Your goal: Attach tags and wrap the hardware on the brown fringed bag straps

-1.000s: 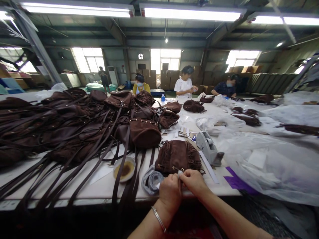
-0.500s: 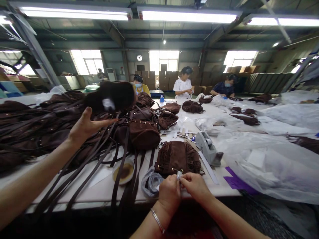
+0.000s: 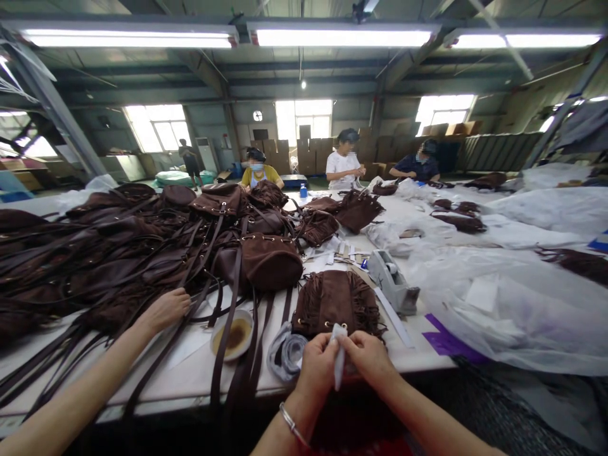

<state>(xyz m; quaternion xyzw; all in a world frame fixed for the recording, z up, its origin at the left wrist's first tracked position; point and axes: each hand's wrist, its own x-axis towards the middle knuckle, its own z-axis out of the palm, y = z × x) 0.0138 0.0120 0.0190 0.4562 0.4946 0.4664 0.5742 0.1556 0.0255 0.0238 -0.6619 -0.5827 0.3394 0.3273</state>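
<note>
At the table's front edge, my left hand (image 3: pixel 317 366), with a silver bangle at the wrist, pinches a pale, translucent strip (image 3: pixel 339 364). My right hand (image 3: pixel 368 360) pinches the same strip from the other side, near its top. Just beyond my fingers lies a dark brown fringed drawstring bag (image 3: pixel 336 297) with gold eyelets facing me. The strip's upper end is close to those eyelets; whether it wraps a cord there, I cannot tell. Left of my hands rests a coil of grey strip (image 3: pixel 292 351).
Brown bags with long straps (image 3: pixel 166 253) heap up on the left, where a co-worker's hand (image 3: pixel 166 310) reaches in. A bowl of brownish liquid (image 3: pixel 250 335) stands nearby. A tape dispenser (image 3: pixel 393 285) and clear plastic bags (image 3: pixel 513 304) lie right. Several co-workers sit opposite.
More of the pale strip now hangs below my fingers. The co-worker's hand has dropped to the strap pile, and the dark bag that was in the air near it is gone from there.
</note>
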